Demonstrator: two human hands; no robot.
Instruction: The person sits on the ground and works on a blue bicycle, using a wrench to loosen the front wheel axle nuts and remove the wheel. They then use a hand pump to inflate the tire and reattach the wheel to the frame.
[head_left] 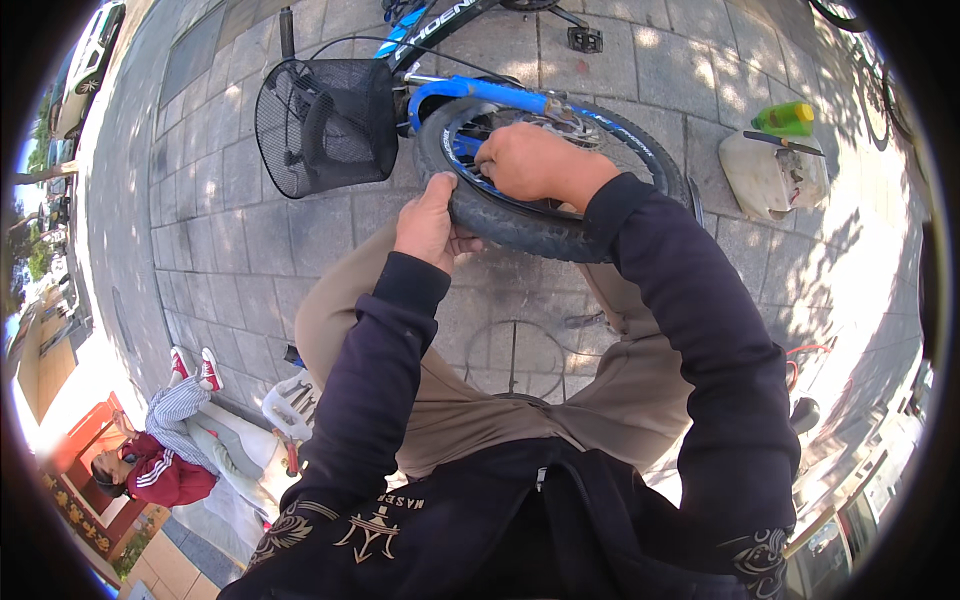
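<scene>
A bicycle wheel with a black knobbly tire [540,235] lies tilted before me, beside a blue fork [495,93]. Round the tire's near left side wraps my left hand [430,225], thumb on top and fingertips underneath. My right hand [545,165] is closed over the inside of the rim [640,150], by the spokes. Its curled fingers hide whatever they pinch. Left of the wheel, a black mesh basket [330,130] is fixed to the bicycle's front.
A cut white plastic container [775,178] stands at the right, with a dark flat tool [785,143] across it and a green bottle with a yellow end [785,118] behind. A pedal [585,39] is at the top. At lower left sits a person in a red jacket [172,470].
</scene>
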